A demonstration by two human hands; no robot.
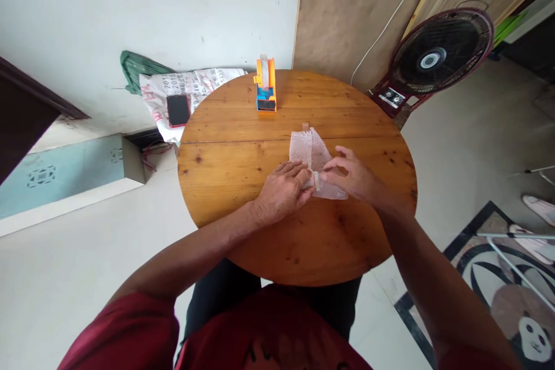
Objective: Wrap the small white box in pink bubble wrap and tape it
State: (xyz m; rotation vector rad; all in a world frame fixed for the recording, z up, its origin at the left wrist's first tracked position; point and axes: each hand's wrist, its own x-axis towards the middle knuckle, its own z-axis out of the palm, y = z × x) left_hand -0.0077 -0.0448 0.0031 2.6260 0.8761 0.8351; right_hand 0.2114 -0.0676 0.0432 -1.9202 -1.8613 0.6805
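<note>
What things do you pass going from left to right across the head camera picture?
Green bag → black phone → orange tape dispenser → bubble wrap → fan.

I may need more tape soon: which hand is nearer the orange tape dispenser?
Left. The left hand rests on the bubble wrap almost straight in front of the tape dispenser; the right hand is further off to the right.
</note>
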